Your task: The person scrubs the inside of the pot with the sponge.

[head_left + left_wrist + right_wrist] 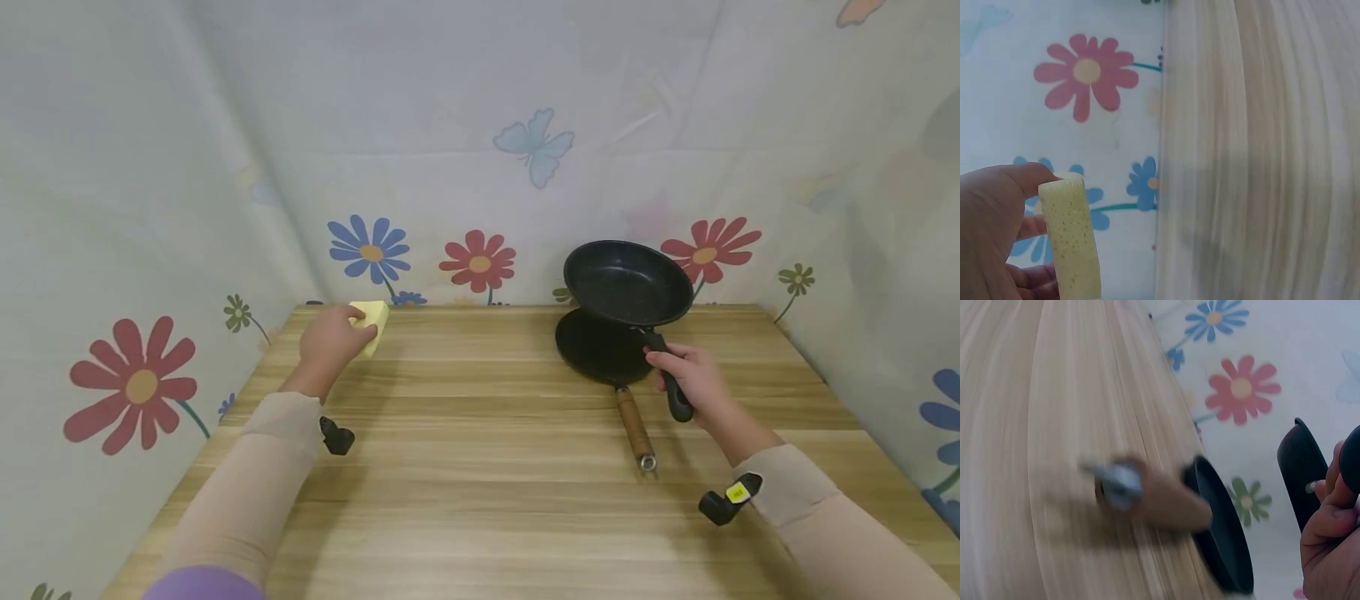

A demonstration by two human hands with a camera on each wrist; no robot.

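Observation:
My left hand point(335, 343) pinches a pale yellow sponge point(372, 323) near the table's back left corner. In the left wrist view, the porous sponge point(1071, 237) sits between thumb and fingers. My right hand point(693, 379) grips the black handle of a deep black frying pan point(628, 283), which is held up off the table. Below and partly hidden by it lies a second, flatter black pan point(592, 346) with a brown wooden handle point(633, 423). The right wrist view shows that wooden handle point(1160, 497) close up and blurred, with the held pan point(1300, 469) apart from the lower one.
The wood-grain table point(465, 467) runs back to a pale cloth point(442, 100) printed with flowers and butterflies, which also hangs along both sides. A small black camera is strapped to each wrist.

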